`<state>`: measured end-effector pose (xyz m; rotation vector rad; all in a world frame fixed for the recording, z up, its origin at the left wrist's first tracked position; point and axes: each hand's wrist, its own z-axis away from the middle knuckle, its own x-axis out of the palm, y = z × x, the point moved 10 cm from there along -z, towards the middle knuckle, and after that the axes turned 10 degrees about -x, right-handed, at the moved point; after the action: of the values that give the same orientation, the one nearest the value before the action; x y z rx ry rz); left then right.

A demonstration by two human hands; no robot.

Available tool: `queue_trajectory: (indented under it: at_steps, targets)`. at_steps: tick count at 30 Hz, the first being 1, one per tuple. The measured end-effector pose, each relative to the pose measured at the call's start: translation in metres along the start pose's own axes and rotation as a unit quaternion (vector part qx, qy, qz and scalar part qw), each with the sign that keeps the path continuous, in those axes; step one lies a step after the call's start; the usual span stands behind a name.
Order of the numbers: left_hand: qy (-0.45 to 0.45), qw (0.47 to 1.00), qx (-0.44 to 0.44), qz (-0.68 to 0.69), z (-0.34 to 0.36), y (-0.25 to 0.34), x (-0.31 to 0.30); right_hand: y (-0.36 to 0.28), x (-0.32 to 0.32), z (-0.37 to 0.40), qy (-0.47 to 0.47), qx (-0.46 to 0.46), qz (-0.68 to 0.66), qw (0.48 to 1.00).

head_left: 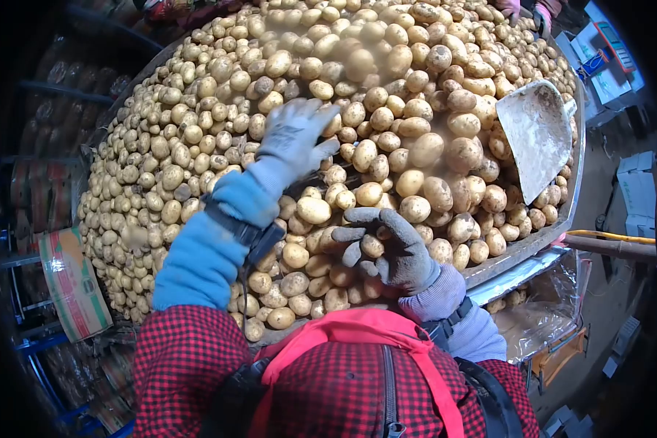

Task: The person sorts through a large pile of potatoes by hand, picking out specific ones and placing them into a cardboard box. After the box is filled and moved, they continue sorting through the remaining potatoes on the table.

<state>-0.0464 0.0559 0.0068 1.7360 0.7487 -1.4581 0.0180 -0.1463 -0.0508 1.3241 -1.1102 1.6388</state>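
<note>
**Q:** Report the state of both hands.

**A:** My left hand (296, 135) is spread wide, palm down on the potato heap (197, 146), well left of the scoop (536, 135). It grips nothing, and the glove shows blurred. My right hand (390, 248) is curled narrow around one small potato (372, 246), below and left of the scoop and close to the table rim (533, 247).

**Q:** How far along is the work?

**A:** Early, in my judgement. One potato is in hand. The heap covers the table out to the rim on every side of the scoop, with no bare patch showing. A clear plastic bag (555, 314) hangs under the rim, below the scoop. Only a few potatoes show at its top, and I cannot tell what else it holds. Nearly all of the heap remains to be handled.

**Q:** What else is nearby, and what obstructs?

**A:**
- The scoop lies hollow side up on the heap and covers the potatoes beneath it.
- My left forearm crosses the near part of the heap, left of the scoop.
- Another person's gloved hands (522, 7) work at the far edge, above the scoop.
- A pole (609, 235) with a yellow upper edge juts out just beyond the rim, below and right of the scoop.
- A cardboard box (73, 285) stands far left of the scoop, off the table.
- Dust hazes the far potatoes, above and left of the scoop.
</note>
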Motion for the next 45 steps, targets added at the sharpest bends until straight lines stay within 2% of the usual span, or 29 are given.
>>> queue_trajectory:
  at_steps: [1, 2, 5, 6, 7, 8, 9, 11, 13, 14, 15, 17, 18, 23, 25, 27, 29, 31, 32, 33, 35, 36, 37, 38, 39, 41, 42, 43, 45]
  targets:
    - [-0.028, 0.99, 0.029, -0.134, -0.008, 0.005, 0.016, 0.002, 0.002, 0.0, -0.01, 0.011, -0.032, 0.999]
    - [-0.043, 0.989, 0.039, -0.134, -0.017, -0.005, 0.038, 0.004, 0.002, 0.0, -0.007, 0.012, -0.031, 0.999]
    - [-0.029, 0.978, 0.061, -0.196, -0.036, -0.019, 0.038, 0.0, 0.001, 0.001, 0.001, -0.002, 0.011, 1.0]
    - [0.047, 0.961, 0.091, -0.257, -0.039, -0.011, 0.016, -0.002, 0.0, 0.001, 0.02, -0.008, 0.065, 0.998]
    - [0.043, 0.948, 0.027, -0.315, -0.055, -0.025, 0.001, -0.004, 0.0, 0.001, 0.035, -0.015, 0.119, 0.992]
    - [-0.024, 0.95, -0.118, -0.288, -0.074, -0.049, -0.022, -0.009, 0.003, 0.001, 0.024, -0.038, 0.163, 0.986]
    - [-0.023, 0.95, -0.117, -0.288, -0.075, -0.066, -0.019, -0.009, 0.002, 0.002, 0.024, -0.039, 0.164, 0.985]
    - [0.263, 0.943, -0.091, -0.184, -0.06, -0.09, -0.068, -0.001, 0.001, 0.001, 0.022, -0.004, 0.023, 0.999]
    - [0.073, 0.997, 0.021, 0.013, -0.038, -0.036, -0.07, 0.003, 0.003, 0.002, -0.01, 0.011, 0.01, 1.0]
    - [0.03, 0.99, 0.113, 0.079, -0.019, -0.015, -0.053, 0.006, 0.006, 0.005, -0.04, 0.029, 0.001, 0.999]
    - [-0.072, 0.987, 0.102, 0.105, 0.005, 0.007, -0.038, 0.008, 0.001, 0.006, -0.039, 0.034, -0.001, 0.999]
    - [-0.155, 0.964, 0.192, 0.101, 0.049, 0.044, -0.013, 0.021, -0.005, 0.011, -0.073, 0.098, 0.045, 0.991]
    - [-0.186, 0.96, 0.195, 0.074, 0.065, 0.056, 0.001, 0.017, 0.005, 0.009, -0.067, 0.072, 0.055, 0.994]
    - [-0.208, 0.972, 0.093, 0.063, 0.081, 0.054, 0.026, 0.019, 0.012, 0.009, -0.094, 0.091, 0.011, 0.991]
    - [-0.218, 0.972, 0.07, 0.059, 0.082, 0.049, 0.033, 0.022, 0.004, 0.009, -0.041, 0.104, -0.04, 0.993]
    - [-0.14, 0.981, 0.116, 0.06, 0.088, 0.055, 0.021, 0.025, 0.008, 0.008, -0.063, 0.117, -0.045, 0.99]
    - [-0.127, 0.986, 0.083, 0.071, 0.087, 0.048, 0.013, 0.022, 0.007, 0.006, -0.032, 0.092, -0.004, 0.995]
    - [0.02, 0.971, -0.021, 0.236, 0.082, 0.028, -0.032, 0.023, 0.004, 0.004, -0.038, 0.099, -0.007, 0.994]
    - [0.077, 0.968, -0.005, 0.237, 0.087, 0.032, -0.054, 0.02, 0.01, 0.002, -0.019, 0.087, -0.021, 0.996]
    - [0.071, 0.957, 0.019, 0.28, 0.092, 0.039, -0.062, 0.019, 0.011, 0.0, 0.002, 0.076, -0.037, 0.996]
    - [-0.077, 0.95, 0.115, 0.279, 0.102, 0.071, -0.063, 0.024, 0.012, 0.001, 0.014, 0.092, -0.051, 0.994]
    - [-0.062, 0.971, 0.161, 0.163, 0.111, 0.081, -0.056, 0.021, 0.01, 0.0, 0.056, 0.063, -0.047, 0.995]
    - [-0.061, 0.972, 0.158, 0.163, 0.107, 0.075, -0.054, 0.015, 0.004, 0.0, 0.099, 0.033, -0.041, 0.994]
    - [-0.029, 0.976, 0.095, 0.194, 0.092, 0.052, -0.059, 0.014, 0.009, 0.001, 0.057, 0.053, -0.074, 0.994]
    - [0.002, 0.974, 0.033, 0.225, 0.077, 0.025, -0.062, 0.012, 0.009, 0.001, 0.057, 0.051, -0.074, 0.994]
    - [0.065, 0.971, -0.128, 0.19, 0.048, -0.054, -0.051, 0.01, 0.003, 0.005, 0.073, 0.051, 0.061, 0.994]
    - [0.06, 0.975, -0.175, 0.125, 0.033, -0.088, -0.042, 0.007, 0.001, 0.003, -0.027, 0.037, 0.122, 0.991]
    - [0.057, 0.972, -0.221, 0.06, 0.017, -0.117, -0.036, 0.008, -0.001, 0.002, -0.029, 0.033, 0.124, 0.991]
    - [-0.022, 0.95, -0.31, 0.015, -0.006, -0.149, -0.013, 0.016, 0.001, 0.002, -0.022, 0.055, 0.018, 0.998]
